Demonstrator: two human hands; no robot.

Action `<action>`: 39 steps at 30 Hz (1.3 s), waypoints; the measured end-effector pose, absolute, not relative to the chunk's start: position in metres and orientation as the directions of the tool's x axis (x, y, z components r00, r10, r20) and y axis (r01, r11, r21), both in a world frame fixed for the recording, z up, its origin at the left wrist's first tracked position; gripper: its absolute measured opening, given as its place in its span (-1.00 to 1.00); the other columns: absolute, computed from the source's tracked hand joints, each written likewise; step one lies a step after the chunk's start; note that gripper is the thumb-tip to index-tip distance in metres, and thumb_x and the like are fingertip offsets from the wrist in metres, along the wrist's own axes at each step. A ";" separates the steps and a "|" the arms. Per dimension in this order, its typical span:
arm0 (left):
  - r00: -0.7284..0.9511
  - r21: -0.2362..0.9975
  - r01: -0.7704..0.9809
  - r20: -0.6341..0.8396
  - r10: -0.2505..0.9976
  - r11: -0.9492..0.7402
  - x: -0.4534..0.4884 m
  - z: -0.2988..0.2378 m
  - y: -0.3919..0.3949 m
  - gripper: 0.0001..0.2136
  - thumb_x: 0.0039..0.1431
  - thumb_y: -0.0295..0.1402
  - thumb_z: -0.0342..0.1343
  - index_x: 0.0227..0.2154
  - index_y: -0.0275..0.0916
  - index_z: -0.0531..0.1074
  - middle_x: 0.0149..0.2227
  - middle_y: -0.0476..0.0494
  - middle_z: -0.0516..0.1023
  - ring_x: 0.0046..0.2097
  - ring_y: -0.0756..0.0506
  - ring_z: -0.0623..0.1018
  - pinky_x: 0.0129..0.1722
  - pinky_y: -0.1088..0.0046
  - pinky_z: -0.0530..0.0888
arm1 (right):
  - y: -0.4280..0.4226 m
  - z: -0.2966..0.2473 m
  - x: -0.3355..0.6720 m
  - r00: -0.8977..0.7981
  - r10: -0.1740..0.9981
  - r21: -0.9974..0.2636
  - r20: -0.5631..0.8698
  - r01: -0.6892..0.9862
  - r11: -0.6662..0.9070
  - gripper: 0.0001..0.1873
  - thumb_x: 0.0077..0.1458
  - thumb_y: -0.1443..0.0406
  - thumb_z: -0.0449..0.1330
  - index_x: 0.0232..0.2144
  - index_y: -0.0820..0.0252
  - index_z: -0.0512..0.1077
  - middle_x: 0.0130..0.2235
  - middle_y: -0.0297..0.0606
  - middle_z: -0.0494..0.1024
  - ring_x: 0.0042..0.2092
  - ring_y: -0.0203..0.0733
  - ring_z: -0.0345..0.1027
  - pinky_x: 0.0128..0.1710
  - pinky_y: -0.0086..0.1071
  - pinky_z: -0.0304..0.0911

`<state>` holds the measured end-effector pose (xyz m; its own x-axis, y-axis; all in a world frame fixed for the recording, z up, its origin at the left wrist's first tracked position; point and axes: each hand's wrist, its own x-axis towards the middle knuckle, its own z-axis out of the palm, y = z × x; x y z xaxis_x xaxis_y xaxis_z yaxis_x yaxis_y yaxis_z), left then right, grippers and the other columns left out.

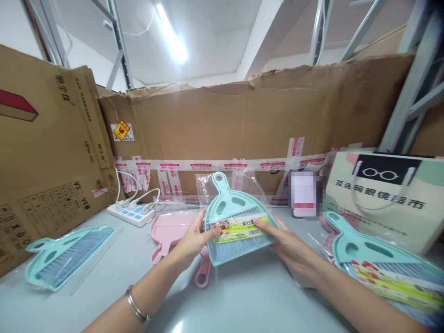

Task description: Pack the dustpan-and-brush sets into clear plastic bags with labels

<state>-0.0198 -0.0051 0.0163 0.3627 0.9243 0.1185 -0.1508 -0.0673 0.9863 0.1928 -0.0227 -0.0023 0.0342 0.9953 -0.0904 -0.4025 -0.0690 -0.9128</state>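
Note:
Both hands hold up a teal mini dustpan and brush set [233, 213] with a yellow-green label, in front of a clear plastic bag [255, 182]. My left hand [192, 240] grips its left edge, thumb on the label. My right hand [288, 246] holds the right edge from underneath, thumb across the label. A bracelet sits on my left wrist.
A pink dustpan set [169, 232] lies on the grey table [239, 300] under the held one. Another teal set [67, 254] lies at the left, more bagged sets [376, 261] at the right. A power strip [131, 213], a paper bag [385, 196] and cardboard walls [243, 120] ring the table.

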 end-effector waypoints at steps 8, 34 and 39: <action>0.257 0.987 -0.006 -0.154 0.954 0.161 -0.017 0.014 -0.003 -0.60 -0.15 -0.29 0.25 -0.19 -0.30 0.42 -0.20 -0.23 0.56 -0.20 -0.17 0.55 -0.24 0.38 0.47 | -0.024 -0.013 0.177 -0.028 0.966 -0.902 -0.258 -0.352 -0.251 -0.70 -0.17 0.26 0.32 -0.34 0.33 0.46 -0.47 -0.17 0.59 -0.48 -0.20 0.46 -0.46 -0.43 0.37; 0.341 0.984 -0.175 0.084 0.936 -0.025 -0.031 0.005 0.016 -0.39 0.05 -0.32 -0.03 0.19 -0.13 -0.01 -0.11 -0.18 0.49 -0.23 -0.09 0.53 -0.25 0.34 0.45 | -0.022 -0.013 0.180 0.184 0.961 -0.878 -0.204 -0.468 -0.097 -0.75 -0.25 0.28 0.39 -0.64 0.31 0.39 -0.65 -0.28 0.51 -0.64 -0.39 0.34 -0.61 -0.59 0.29; 0.512 0.944 -0.124 0.325 0.795 -0.306 -0.046 0.002 0.024 -0.45 -0.09 -0.46 -0.14 0.06 -0.17 0.29 0.13 -0.11 0.31 0.10 -0.21 0.32 0.03 0.23 0.29 | -0.023 -0.008 0.181 0.181 0.968 -0.874 -0.176 -0.482 -0.069 -0.70 -0.33 0.24 0.41 -0.62 0.30 0.39 -0.66 -0.29 0.49 -0.64 -0.38 0.32 -0.60 -0.55 0.26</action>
